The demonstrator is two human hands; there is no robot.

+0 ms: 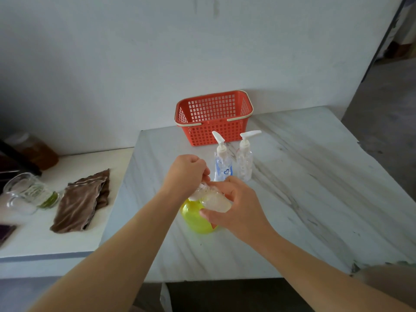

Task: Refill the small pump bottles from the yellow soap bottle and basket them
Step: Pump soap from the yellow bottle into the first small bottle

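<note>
Yellow soap bottle (195,218): round translucent plastic, upright on the white marbled table (304,176), nearer me than the red plastic mesh basket (213,134).
Small clear pump bottle (216,200): over it, tipped nearly sideways, neck left, base right; contents I cannot tell.
Left hand (186,174): clenched round its ribbed white neck.
Right hand (238,206): grasping its body.
Marks: a blue heart outline on the upright heart-marked pump bottle (223,167) just before the basket; white-patterned pump bottle (245,163) beside it.

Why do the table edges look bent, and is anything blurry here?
Head view: the wide-angle lens bows the edges of the white marbled table; light is soft, without glare or hard shadows; the red plastic lattice basket is sharp, the clear glass jug at the left edge smeared, the tilted small clear pump bottle slightly soft.
</note>
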